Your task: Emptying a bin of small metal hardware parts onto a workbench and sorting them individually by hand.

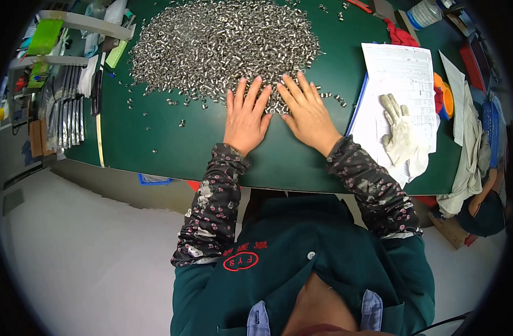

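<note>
Two bare hands lie palms down at the near edge of a broad pile of small metal pieces [223, 45], which covers the far middle of the green desk [172, 145]. The left hand [246, 120] and the right hand [309, 115] each show a loose grip: fingers spread apart, fingertips touching the pile, clamped on nothing visible, though what is under the palms cannot be told. Some pieces sit in the gap between the two thumbs. As a judgement, a hard push or a quick outward sweep could scatter loose pieces, since they look small and smooth and may well roll; a drag toward the body could send some over the front edge to the floor [99, 235]. A few stray pieces [182, 123] already lie apart, left of the left hand. Bare green surface lies between the hands and the front edge, and more opens to the left, as far as a pale strip [100, 140]. Room is tighter on the right, where papers [402, 73] with a white glove [398, 129] on top lie near the right forearm; a wide swing could knock them.
</note>
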`<act>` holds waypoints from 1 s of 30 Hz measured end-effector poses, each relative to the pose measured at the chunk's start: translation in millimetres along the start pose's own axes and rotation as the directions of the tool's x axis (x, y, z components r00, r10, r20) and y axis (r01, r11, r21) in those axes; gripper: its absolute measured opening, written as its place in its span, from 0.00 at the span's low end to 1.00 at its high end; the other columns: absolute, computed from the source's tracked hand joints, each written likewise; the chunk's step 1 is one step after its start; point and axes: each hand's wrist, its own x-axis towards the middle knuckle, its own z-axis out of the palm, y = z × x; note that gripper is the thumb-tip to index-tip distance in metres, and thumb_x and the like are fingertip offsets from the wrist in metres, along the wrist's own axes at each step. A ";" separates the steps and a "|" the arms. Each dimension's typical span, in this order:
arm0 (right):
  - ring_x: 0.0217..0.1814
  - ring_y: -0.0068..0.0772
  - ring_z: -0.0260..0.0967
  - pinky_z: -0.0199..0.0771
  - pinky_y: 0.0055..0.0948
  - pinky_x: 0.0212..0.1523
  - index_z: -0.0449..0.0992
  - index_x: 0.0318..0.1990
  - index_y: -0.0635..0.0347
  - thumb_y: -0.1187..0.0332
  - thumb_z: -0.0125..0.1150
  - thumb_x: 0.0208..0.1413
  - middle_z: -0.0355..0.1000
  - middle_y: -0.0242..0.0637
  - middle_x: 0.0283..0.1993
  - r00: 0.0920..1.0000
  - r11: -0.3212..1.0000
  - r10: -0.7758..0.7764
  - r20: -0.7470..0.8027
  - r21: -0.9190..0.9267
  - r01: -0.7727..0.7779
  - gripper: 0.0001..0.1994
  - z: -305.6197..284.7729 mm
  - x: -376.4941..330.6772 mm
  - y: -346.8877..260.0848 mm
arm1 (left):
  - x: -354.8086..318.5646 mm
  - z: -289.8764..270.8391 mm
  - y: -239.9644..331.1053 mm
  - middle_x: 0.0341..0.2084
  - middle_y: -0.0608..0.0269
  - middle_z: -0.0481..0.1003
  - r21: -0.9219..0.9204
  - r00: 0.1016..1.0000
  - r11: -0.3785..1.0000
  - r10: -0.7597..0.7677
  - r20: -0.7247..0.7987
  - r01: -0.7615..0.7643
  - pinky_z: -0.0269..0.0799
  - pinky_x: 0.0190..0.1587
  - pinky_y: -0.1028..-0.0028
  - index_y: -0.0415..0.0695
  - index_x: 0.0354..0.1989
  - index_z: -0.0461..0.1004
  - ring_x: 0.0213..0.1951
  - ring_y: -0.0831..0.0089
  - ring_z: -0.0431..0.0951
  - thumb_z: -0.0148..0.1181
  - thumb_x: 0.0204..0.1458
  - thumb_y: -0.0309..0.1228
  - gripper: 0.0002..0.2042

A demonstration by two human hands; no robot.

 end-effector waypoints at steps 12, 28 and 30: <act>0.52 0.44 0.59 0.59 0.30 0.52 0.65 0.46 0.65 0.80 0.50 0.43 0.63 0.43 0.49 0.939 0.942 0.207 -0.273 0.316 -0.116 0.18 -13.7 -17.6 23.2 | -50.4 -35.6 -37.1 0.56 0.53 0.50 0.029 0.980 0.995 -0.088 -0.180 0.094 0.39 0.57 0.54 0.48 0.52 0.59 0.59 0.54 0.46 0.53 0.42 0.29 0.24; 0.29 0.37 0.66 0.66 0.31 0.31 0.71 0.34 0.55 0.71 0.58 0.40 0.65 0.36 0.27 0.852 0.855 0.498 -0.161 0.259 -0.450 0.10 -8.8 13.9 30.4 | -79.2 -29.0 -128.0 0.53 0.56 0.51 0.219 0.787 0.777 -0.491 -0.373 0.590 0.40 0.55 0.51 0.43 0.52 0.54 0.57 0.59 0.47 0.47 0.48 0.38 0.23; 0.29 0.38 0.66 0.65 0.33 0.30 0.72 0.32 0.55 0.71 0.57 0.40 0.67 0.35 0.26 0.848 0.859 0.497 -0.185 0.245 -0.449 0.08 -6.0 21.6 32.3 | -78.6 -29.6 -130.5 0.53 0.56 0.52 0.212 0.787 0.779 -0.496 -0.367 0.590 0.40 0.55 0.52 0.43 0.52 0.54 0.56 0.59 0.48 0.47 0.48 0.38 0.23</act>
